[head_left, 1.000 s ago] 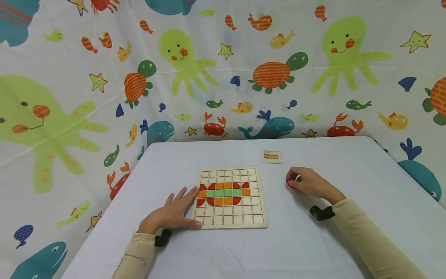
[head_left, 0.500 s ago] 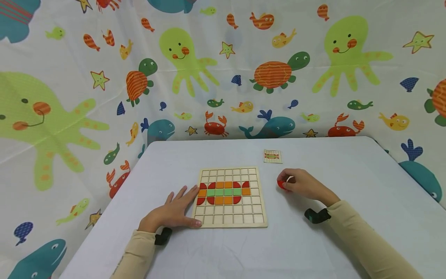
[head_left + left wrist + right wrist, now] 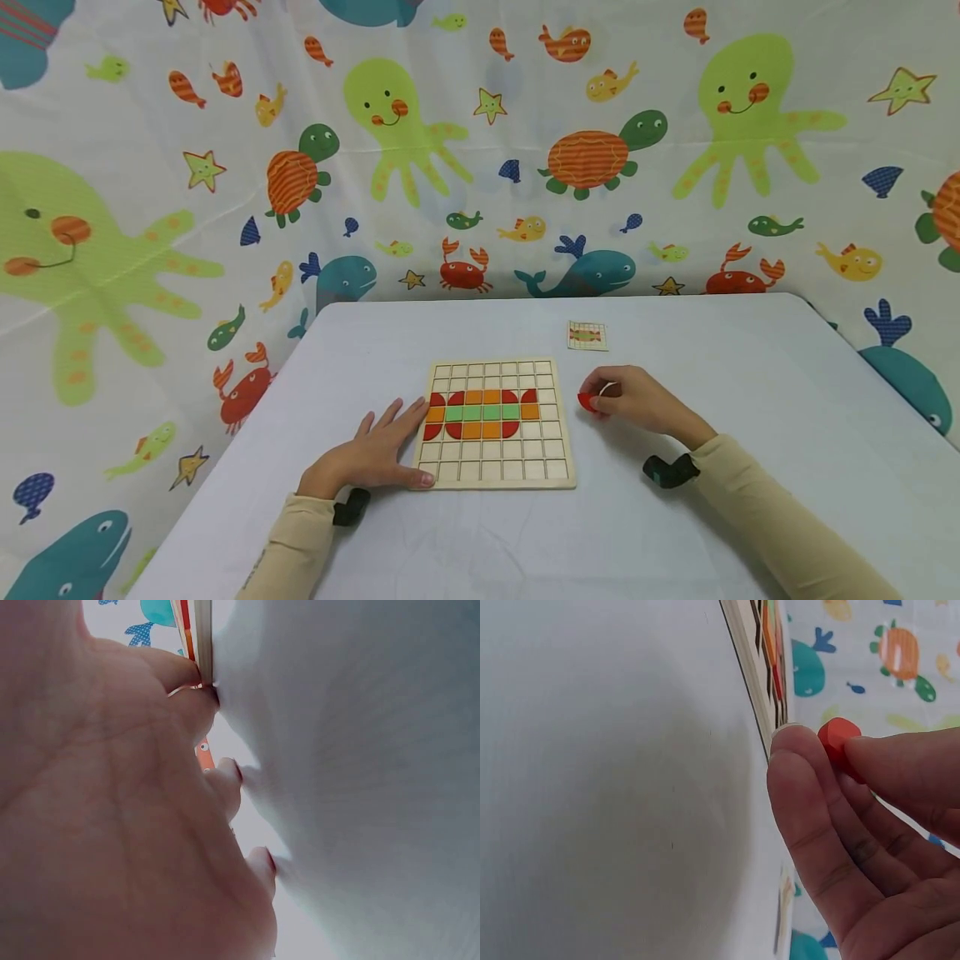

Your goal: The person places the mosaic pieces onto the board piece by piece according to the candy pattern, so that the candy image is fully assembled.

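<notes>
A square wooden grid board point(image 3: 495, 475) lies on the table, with red rounded pieces, orange squares and green squares set in its middle rows. My left hand point(image 3: 378, 454) rests at the board's left edge, fingers spread, the thumb on its lower left corner. In the left wrist view the palm and fingertips show beside the board's edge. Just right of the board, my right hand point(image 3: 637, 400) pinches a red rounded piece point(image 3: 587, 402) between thumb and fingers. The right wrist view shows this red piece point(image 3: 840, 742) at the fingertips, partly covered by the thumb.
A small pattern card point(image 3: 587, 336) with a printed grid lies behind the board, to the right. A white cloth covers the table point(image 3: 465, 550). Behind it hangs a curtain point(image 3: 495, 192) printed with sea animals. Each wrist wears a black camera.
My right hand has moved left toward the board, carrying the red rounded piece. The left hand has stayed at the board's left edge. The pieces on the board look the same.
</notes>
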The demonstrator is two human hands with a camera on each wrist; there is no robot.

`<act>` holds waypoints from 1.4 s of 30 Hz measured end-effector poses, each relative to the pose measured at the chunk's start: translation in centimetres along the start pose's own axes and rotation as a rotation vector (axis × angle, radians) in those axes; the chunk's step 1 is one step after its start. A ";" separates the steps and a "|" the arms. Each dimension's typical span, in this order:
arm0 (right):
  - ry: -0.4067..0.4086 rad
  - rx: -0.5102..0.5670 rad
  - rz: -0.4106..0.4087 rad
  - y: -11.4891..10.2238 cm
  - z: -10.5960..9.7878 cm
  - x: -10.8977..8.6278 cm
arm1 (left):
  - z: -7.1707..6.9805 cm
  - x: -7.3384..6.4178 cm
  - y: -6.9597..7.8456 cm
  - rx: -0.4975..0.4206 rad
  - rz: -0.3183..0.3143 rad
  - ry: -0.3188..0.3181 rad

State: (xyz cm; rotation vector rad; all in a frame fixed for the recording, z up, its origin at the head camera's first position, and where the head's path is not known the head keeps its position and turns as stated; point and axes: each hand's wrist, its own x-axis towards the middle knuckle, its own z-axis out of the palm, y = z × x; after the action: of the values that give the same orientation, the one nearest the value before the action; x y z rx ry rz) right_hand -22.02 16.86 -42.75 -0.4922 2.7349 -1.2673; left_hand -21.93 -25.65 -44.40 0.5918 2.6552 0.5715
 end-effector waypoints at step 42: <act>-0.117 -0.074 -0.165 -3.4 5.8 2.6 | 0.0 0.0 -0.1 -0.010 -0.002 -0.004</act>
State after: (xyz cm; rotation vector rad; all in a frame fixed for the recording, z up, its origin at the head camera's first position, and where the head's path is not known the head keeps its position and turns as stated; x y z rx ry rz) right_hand -22.39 9.68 -43.81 -0.7871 2.6982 -1.1323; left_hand -21.97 -25.73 -44.50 0.5874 2.6478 0.5820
